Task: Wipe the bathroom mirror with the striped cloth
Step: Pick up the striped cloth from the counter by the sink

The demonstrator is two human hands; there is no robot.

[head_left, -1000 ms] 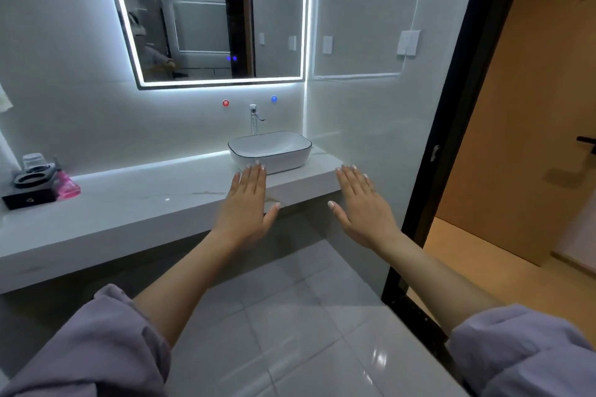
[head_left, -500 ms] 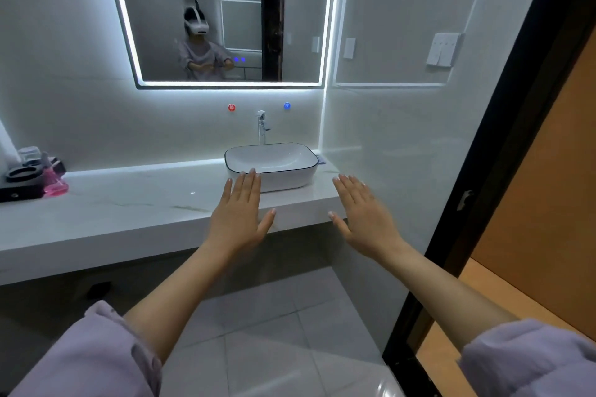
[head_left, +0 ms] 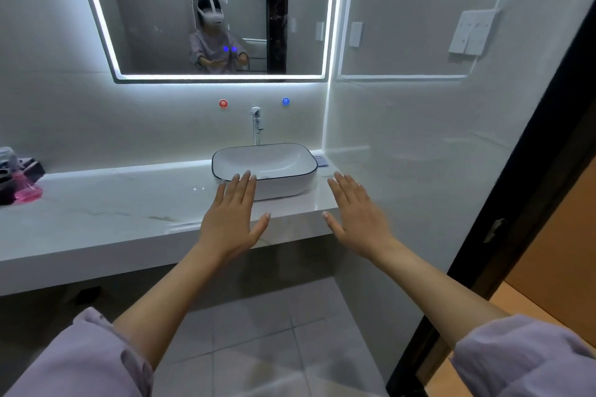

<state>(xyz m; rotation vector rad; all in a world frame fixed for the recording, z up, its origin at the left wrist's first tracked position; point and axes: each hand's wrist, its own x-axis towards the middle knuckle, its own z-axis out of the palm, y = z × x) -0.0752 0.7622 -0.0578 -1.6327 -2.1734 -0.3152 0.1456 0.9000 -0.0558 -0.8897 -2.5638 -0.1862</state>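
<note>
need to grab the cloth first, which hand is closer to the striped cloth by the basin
Right. The right hand hovers open just in front of the striped cloth, right of the basin. The left hand hovers before the basin's front wall, farther to the left.

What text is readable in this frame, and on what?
Red disc on the wall left of the tap: one white character, too blurred to read.
Blue disc right of the tap: one white character, too blurred to read.
No other text is visible.
</note>
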